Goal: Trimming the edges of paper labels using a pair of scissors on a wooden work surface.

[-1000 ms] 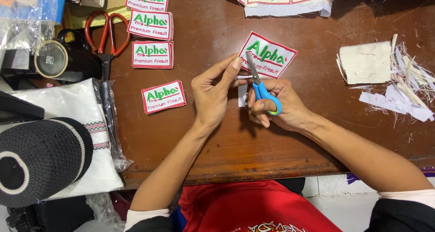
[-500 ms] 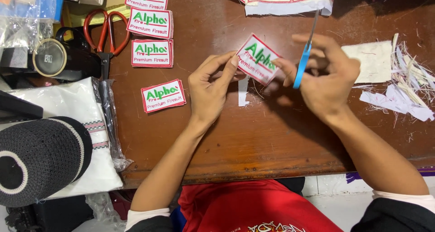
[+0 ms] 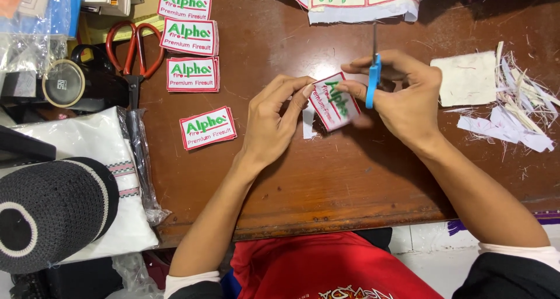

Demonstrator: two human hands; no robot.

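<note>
My left hand (image 3: 273, 119) pinches the left edge of a white embroidered patch (image 3: 333, 100) with a red border and green lettering, held tilted just above the brown table (image 3: 326, 176). My right hand (image 3: 402, 95) grips small blue-handled scissors (image 3: 371, 77), blades pointing away from me, while its fingertips touch the patch's right edge. A thin white fabric strip (image 3: 308, 123) lies on the table under the patch.
Finished patches lie at the left (image 3: 207, 127) and in stacks farther back (image 3: 192, 74). Red-handled scissors (image 3: 135, 48) rest at the far left. An uncut patch sheet (image 3: 361, 1) is at the back, fabric scraps (image 3: 513, 106) at the right, a black cap (image 3: 46, 211) on white cloth at lower left.
The right hand lifted the blue scissors away from the cut and moved right. Both hands turned the patch from lying level to standing nearly upright between them.
</note>
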